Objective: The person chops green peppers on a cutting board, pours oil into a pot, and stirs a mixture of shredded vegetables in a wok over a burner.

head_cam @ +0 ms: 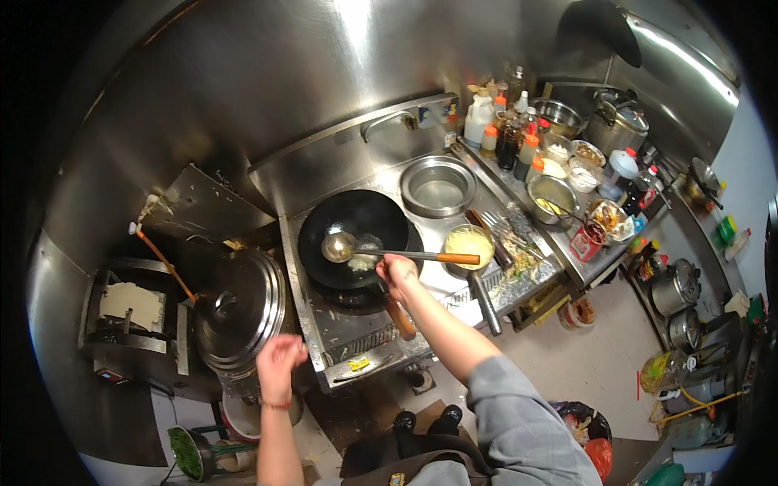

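Note:
My right hand (pixel 398 273) grips the shaft of a metal ladle (pixel 459 257) with a wooden handle end. The ladle's bowl hangs over a black wok (pixel 352 209) on the stove. Some wet, pale, glossy matter (pixel 363 261) lies in the wok, partly behind the ladle. A wooden wok handle (pixel 400 321) points toward me below my right wrist. My left hand (pixel 279 361), fingers loosely curled and no object visible in it, is in the air at the stove's front left corner, beside a large lidded pot (pixel 267 304).
Right of the wok stand a round metal basin of liquid (pixel 439 185) and a long-handled pan of pale yellow shreds (pixel 469 243). Sauce bottles (pixel 509 143) and bowls crowd the right counter. A boxy appliance (pixel 130 304) sits at left. A bagged bin (pixel 583 419) stands on the floor.

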